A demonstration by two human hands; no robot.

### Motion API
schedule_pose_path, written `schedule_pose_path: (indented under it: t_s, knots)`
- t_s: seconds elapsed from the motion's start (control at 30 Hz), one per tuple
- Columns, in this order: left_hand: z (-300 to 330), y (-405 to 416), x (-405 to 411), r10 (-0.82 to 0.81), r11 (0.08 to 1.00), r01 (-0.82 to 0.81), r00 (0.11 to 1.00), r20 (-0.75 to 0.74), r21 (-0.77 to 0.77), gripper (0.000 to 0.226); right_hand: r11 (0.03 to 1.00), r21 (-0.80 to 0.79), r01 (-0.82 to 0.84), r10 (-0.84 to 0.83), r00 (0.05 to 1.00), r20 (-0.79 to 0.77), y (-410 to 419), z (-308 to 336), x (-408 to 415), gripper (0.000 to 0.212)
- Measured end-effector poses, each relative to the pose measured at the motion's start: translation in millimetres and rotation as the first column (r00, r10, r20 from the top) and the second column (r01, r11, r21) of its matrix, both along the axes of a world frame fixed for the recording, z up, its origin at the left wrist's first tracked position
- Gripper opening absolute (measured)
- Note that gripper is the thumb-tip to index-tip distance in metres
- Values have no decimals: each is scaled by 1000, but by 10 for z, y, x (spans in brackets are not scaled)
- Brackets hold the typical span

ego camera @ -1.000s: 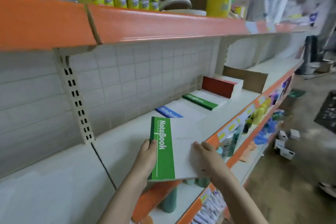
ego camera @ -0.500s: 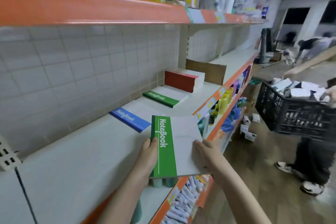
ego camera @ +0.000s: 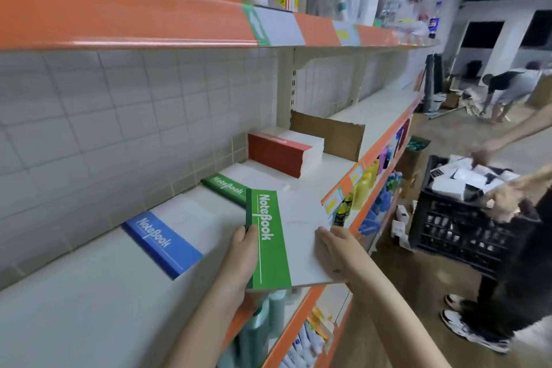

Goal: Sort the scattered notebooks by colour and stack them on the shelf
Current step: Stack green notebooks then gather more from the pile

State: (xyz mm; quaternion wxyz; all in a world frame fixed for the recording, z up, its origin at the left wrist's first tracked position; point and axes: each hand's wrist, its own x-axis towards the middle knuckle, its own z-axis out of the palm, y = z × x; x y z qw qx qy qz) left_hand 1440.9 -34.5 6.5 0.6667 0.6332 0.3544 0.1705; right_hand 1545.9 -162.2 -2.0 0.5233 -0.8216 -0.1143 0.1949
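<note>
**Ahead and left of the hands: the green pile**

Above the shelf's orange front edge (ego camera: 343,188), both hands hold one green notebook (ego camera: 286,242) flat, cover up. The left hand (ego camera: 242,260) grips the green spine edge with its thumb on top; the right hand (ego camera: 334,251) clamps the white near corner, fingers curled under. The book's long axis runs away from the person, spine on the left, and it hovers clear of the shelf board.

The matching green stack (ego camera: 227,187) lies on the shelf just beyond the held book's far left corner, its spine slanting along the tiled wall. It sits between the blue notebook stack (ego camera: 162,243), which is nearer and further left, and the taller red stack (ego camera: 277,155), which is further off. The left hand is the nearer one to that pile.

My judgement: the coming move is a short push forward and slightly left, turning the book a little so its spine lines up with the slanted one below before lowering it. Drifting left risks landing on blue.
</note>
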Motion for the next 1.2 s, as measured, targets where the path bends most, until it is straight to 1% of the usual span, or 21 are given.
schedule_pose_path:
  t_s: [0.1,0.2,0.27,0.4,0.5,0.57,0.7,0.77,0.83,0.87,0.97,1.03,1.1,1.2]
  knots:
    - [26,112,281,22,1000,-22,1000,1,6,27,999,-11,-49,49,999,5,112,60,289,25]
    - [14,220,519,55,998,-54,998,-11,24,34,997,19,-80,80,997,-9,230,98,542,23]
    - [-11,276,645,73,997,-73,997,-4,20,33,995,30,-90,91,996,-12,298,99,671,23]
    - [-64,345,790,115,993,-115,993,-10,7,30,989,30,-146,147,989,-21,393,76,875,24]
    - [-78,391,876,155,988,-155,987,-34,12,36,978,6,-207,207,978,-10,483,64,1034,27]
    - [-79,442,937,199,980,-199,980,-16,4,38,967,-15,-253,253,967,10,573,56,1126,26]
    - [-62,494,1062,322,946,-322,947,2,-19,50,942,20,-336,336,942,-2,778,31,1332,23]
    - [-62,528,1125,387,922,-387,922,25,-2,44,924,37,-380,381,924,-15,903,30,1450,21]
    - [-61,553,1193,448,894,-448,892,57,-18,20,897,46,-439,440,898,-19,1044,24,1568,22]
    - [-59,571,1232,483,876,-482,874,60,-25,11,883,45,-468,469,883,-18,1109,28,1628,23]
    - [-77,618,1346,537,843,-538,843,33,6,19,840,52,-540,542,840,-22,1292,15,1799,31]
    - [-95,628,1401,576,817,-577,817,17,17,19,809,45,-586,587,810,-10,1378,-1,1898,33]
    - [-117,665,1461,611,791,-610,792,-11,52,21,781,19,-624,622,781,48,1458,-8,1992,25]
    - [-139,715,1511,645,761,-630,761,-74,152,29,740,-40,-672,668,727,156,1566,-23,2094,22]
